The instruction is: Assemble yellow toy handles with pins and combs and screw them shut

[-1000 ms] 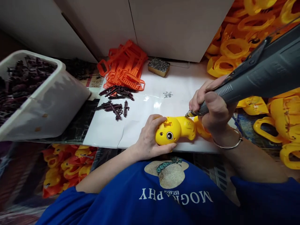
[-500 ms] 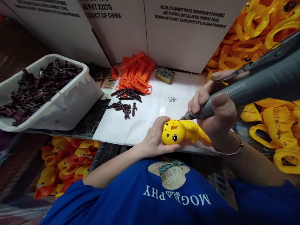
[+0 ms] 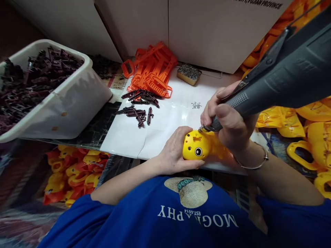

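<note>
A yellow plastic toy [image 3: 190, 150] with a round black-and-white eye lies at the front edge of the white work sheet [image 3: 160, 127]. My left hand [image 3: 173, 151] grips its rounded end, thumb along the near side and fingers on the far side. Wrapped round a dark grey power screwdriver [image 3: 269, 82] is my right hand [image 3: 230, 120], which hides part of the toy's body. The driver's tip meets the toy's top near the far edge. Small screws [image 3: 196, 105] lie loose on the sheet behind the toy.
Dark parts fill a white bin [image 3: 74, 106] at left. Orange frames [image 3: 152, 72], dark purple pieces [image 3: 141, 112] and a tin of screws [image 3: 189, 74] sit on the sheet. Cartons [image 3: 201, 31] stand behind. Yellow shells [image 3: 318, 141] are piled right; yellow-orange toys [image 3: 77, 172] lie lower left.
The driver is tilted more steeply and its tip is lower, against the toy. The camera view has shifted a little. My left hand keeps its grip on the toy.
</note>
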The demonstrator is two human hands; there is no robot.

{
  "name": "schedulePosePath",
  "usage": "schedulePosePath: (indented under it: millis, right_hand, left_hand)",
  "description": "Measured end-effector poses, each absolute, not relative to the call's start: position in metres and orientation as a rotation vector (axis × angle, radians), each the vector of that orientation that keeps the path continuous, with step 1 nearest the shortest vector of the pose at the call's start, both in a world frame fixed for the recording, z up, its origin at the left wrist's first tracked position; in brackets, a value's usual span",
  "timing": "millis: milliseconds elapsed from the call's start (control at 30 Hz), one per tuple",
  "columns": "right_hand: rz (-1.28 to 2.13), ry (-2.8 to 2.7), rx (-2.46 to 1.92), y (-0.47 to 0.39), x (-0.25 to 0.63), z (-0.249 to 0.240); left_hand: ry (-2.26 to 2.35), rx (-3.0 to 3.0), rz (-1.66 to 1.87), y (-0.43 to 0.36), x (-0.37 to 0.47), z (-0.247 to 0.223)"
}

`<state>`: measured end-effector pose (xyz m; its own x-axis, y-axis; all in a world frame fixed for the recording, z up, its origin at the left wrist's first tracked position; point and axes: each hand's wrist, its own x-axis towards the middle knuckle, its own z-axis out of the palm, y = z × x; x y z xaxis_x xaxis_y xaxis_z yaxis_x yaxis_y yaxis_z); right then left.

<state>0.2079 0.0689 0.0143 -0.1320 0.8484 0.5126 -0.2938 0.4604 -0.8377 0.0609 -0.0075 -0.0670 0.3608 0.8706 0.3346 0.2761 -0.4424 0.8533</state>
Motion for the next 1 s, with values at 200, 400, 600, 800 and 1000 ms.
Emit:
schedulePosePath:
  millis: [200, 400, 600, 800, 1000]
  right_hand:
    - [1.115, -1.252, -0.509, 0.076, 0.207, 0.017]
    - [1.141, -1.202, -0.651, 0.073, 0.215, 0.025]
    - [1.040, -1.238, -0.603, 0.067, 0.207, 0.017]
    - [1.043, -1.405, -0.501, 0.070, 0.212, 0.007]
    - [1.127, -1.258, -0.477, 0.071, 0.217, 0.011]
  left_hand:
    - [0.980, 1.907, 1.082, -0.006, 0.060, -0.064]
    - [0.912, 1.860, 1.040, -0.006, 0.059, -0.060]
    - [0.943, 1.745, 0.992, -0.002, 0.061, -0.061]
    - [0.909, 1.748, 1.034, 0.001, 0.062, -0.066]
    - [0.928, 1.856, 1.118, -0.002, 0.066, -0.072]
